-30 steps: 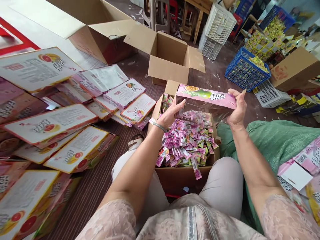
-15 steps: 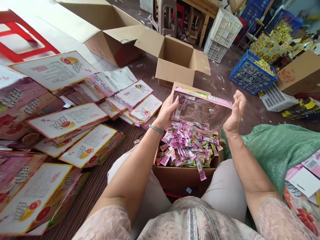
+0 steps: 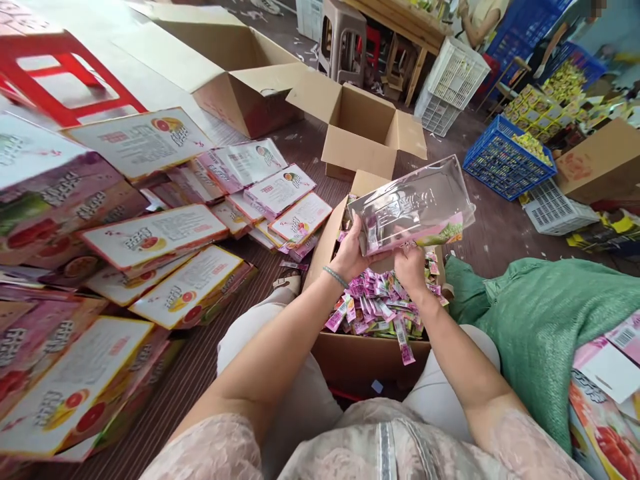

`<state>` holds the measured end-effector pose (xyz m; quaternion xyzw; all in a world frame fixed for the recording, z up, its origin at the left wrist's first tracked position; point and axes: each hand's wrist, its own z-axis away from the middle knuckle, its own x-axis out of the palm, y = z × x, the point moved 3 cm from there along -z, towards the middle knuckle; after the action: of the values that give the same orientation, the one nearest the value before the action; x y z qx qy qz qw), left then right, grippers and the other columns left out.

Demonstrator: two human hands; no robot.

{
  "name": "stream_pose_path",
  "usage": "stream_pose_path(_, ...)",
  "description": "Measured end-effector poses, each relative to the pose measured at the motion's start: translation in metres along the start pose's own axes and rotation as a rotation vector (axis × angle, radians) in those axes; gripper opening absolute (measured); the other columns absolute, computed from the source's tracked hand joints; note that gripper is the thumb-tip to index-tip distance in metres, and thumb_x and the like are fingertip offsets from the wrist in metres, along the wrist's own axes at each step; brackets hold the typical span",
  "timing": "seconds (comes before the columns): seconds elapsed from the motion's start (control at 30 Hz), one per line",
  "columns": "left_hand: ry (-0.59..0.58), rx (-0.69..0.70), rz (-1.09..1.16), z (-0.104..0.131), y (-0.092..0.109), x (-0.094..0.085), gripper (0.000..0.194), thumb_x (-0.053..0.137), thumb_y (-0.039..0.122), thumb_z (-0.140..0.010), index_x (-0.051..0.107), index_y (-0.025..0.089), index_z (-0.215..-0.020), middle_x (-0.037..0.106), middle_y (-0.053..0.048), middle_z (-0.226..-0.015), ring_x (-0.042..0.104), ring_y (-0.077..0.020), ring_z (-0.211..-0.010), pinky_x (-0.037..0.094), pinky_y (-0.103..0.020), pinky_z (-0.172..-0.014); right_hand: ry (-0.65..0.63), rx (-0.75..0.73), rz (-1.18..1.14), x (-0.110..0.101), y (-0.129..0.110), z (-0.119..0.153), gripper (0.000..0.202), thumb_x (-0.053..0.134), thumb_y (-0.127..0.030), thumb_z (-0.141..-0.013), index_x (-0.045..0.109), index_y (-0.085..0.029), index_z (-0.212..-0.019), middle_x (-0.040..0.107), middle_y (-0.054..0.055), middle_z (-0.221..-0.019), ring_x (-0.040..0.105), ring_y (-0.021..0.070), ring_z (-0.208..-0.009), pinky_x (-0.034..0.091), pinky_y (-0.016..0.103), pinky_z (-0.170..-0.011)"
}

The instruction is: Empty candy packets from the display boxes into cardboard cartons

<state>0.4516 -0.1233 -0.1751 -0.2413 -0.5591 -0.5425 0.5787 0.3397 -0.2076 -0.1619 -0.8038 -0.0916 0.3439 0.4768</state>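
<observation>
Over an open carton (image 3: 367, 347) between my knees, a clear plastic packaging box (image 3: 420, 197) is held tilted, its right end raised. One long printed side, pink with green, faces toward me. My left hand (image 3: 351, 255) grips the box's left end, thumb on the near corner and fingers underneath. Against the printed near edge, my right hand (image 3: 411, 268) is closed, with its fingertips on the plastic. Heaped in the carton below are small pink and green sachets (image 3: 370, 300), and one hangs over the front rim. Part of the heap is hidden by my hands.
Printed fruit boxes (image 3: 155, 233) lie piled on the left, near a red stool (image 3: 75, 73). Two open cartons (image 3: 360, 147) (image 3: 240, 93) stand ahead. On the right are a green woven sack (image 3: 530, 320) and a blue crate (image 3: 500, 160). Another person's arm (image 3: 483, 27) shows at the back.
The plastic box has turned, its printed side going from the far edge to the near one. My right hand has left the right end and moved in to the near edge.
</observation>
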Motion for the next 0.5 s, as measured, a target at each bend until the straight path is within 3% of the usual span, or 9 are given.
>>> stream_pose_path(0.13, -0.027, -0.05, 0.021, 0.005, -0.002, 0.006, 0.057, 0.034, 0.054, -0.113, 0.053, 0.028, -0.16, 0.077, -0.01, -0.13, 0.074, -0.0316, -0.119, 0.059, -0.054, -0.108, -0.351, 0.267, -0.396, 0.03, 0.004, -0.032, 0.056, 0.078, -0.067, -0.079, 0.074, -0.022, -0.112, 0.078, 0.006, -0.098, 0.074, 0.0254, -0.097, 0.063, 0.041, -0.09)
stream_pose_path(0.23, 0.006, -0.045, -0.043, 0.007, 0.003, 0.005, 0.055, 0.033, 0.05, -0.114, 0.054, 0.028, -0.159, 0.077, -0.01, -0.13, 0.073, -0.0312, -0.122, 0.058, -0.052, -0.11, -0.483, 0.383, -0.552, 0.044, 0.01, -0.037, 0.064, 0.09, -0.058, -0.067, 0.073, -0.021, -0.116, 0.079, 0.006, -0.098, 0.075, 0.0252, -0.096, 0.064, 0.041, -0.089)
stream_pose_path(0.37, 0.057, 0.061, -0.132, 0.005, 0.01, -0.002, 0.05, 0.043, 0.048, -0.112, 0.055, 0.033, -0.158, 0.078, -0.007, -0.13, 0.073, -0.0307, -0.122, 0.061, -0.05, -0.107, -0.43, 0.38, -0.554, 0.049, 0.023, -0.033, 0.062, 0.093, -0.056, -0.063, 0.073, -0.02, -0.11, 0.078, 0.005, -0.096, 0.075, 0.0241, -0.095, 0.064, 0.041, -0.089)
stream_pose_path(0.5, 0.099, 0.185, -0.114, -0.009, 0.018, -0.014, 0.054, 0.044, 0.058, -0.109, 0.058, 0.03, -0.153, 0.078, -0.007, -0.13, 0.073, -0.0312, -0.123, 0.064, -0.048, -0.1, -0.301, 0.385, -0.475, 0.045, 0.031, -0.024, 0.044, 0.091, -0.051, -0.067, 0.072, -0.02, -0.092, 0.077, 0.003, -0.091, 0.073, 0.0223, -0.09, 0.063, 0.039, -0.088)
